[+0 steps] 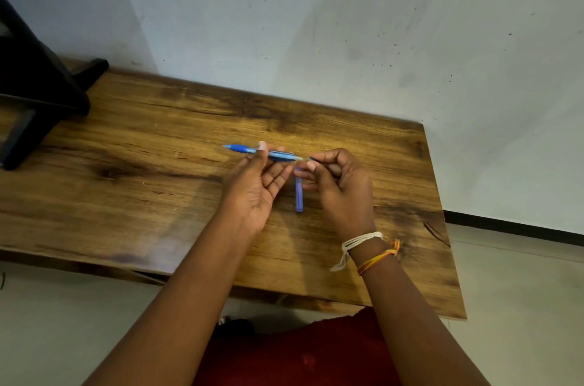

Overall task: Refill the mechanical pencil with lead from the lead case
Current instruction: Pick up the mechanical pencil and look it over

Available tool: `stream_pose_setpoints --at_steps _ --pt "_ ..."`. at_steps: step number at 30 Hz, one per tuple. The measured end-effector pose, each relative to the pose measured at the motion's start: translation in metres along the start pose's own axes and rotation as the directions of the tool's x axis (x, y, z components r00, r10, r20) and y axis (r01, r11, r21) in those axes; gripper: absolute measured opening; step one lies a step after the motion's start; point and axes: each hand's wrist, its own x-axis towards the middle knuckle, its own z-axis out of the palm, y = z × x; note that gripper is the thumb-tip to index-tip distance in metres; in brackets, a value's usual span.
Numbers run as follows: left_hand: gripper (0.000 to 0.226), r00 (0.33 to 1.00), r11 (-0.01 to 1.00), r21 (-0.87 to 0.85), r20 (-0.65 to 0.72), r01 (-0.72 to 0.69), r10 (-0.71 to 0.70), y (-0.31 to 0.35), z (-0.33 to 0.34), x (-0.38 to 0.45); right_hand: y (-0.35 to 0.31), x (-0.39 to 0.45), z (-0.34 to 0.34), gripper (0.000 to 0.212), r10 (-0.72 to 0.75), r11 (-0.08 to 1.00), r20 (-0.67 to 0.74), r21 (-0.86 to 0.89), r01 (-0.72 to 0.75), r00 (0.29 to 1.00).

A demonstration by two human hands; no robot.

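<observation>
A wooden table (pixel 158 164) stands against a pale wall, and the person works over its middle. The left hand (pixel 252 186) holds the blue pencil (pixel 262 152) level just above the table, thumb and fingertips closed round its barrel, tip pointing left. The right hand (pixel 338 186) is pinched shut at the pencil's back end, apparently on a thin dark lead (pixel 313 159), though that is too fine to be sure of. The lead case (pixel 299 193) lies flat on the table between the hands, partly under the right fingers.

The likely trouble is the lead: fed at an angle, or pushed hard against the rim of the opening, it would probably snap. A slack left grip could let the pencil roll and the lead miss. A knock could send the case sliding.
</observation>
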Motion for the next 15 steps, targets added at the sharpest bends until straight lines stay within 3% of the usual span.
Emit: stream_pose_setpoints --at_steps 2,4,8,11,15 --pt "0.014 0.999 1.0 -0.027 -0.048 -0.012 0.01 0.006 -0.006 0.004 0.002 0.004 -0.008 0.019 0.007 0.999 -0.045 -0.038 -0.008 0.999" --pt "0.013 0.997 0.999 0.006 -0.058 -0.041 0.042 0.012 -0.011 0.007 0.007 0.008 -0.022 0.013 -0.056 0.976 -0.12 -0.214 0.03 0.991" --pt "0.014 0.999 0.999 0.044 -0.046 -0.022 0.024 0.012 -0.013 0.008 0.017 0.014 -0.048 0.012 -0.181 0.788 -0.255 -0.615 -0.014 0.95" --pt "0.014 0.998 0.999 0.037 -0.055 0.005 -0.002 0.007 -0.012 0.009 0.023 0.016 -0.061 0.019 -0.166 0.731 -0.339 -0.673 -0.115 0.926" --pt "0.015 0.999 0.999 0.043 -0.041 0.005 -0.004 0.005 -0.01 0.009 0.027 0.017 -0.072 0.023 -0.087 0.678 -0.345 -0.707 -0.198 0.934"
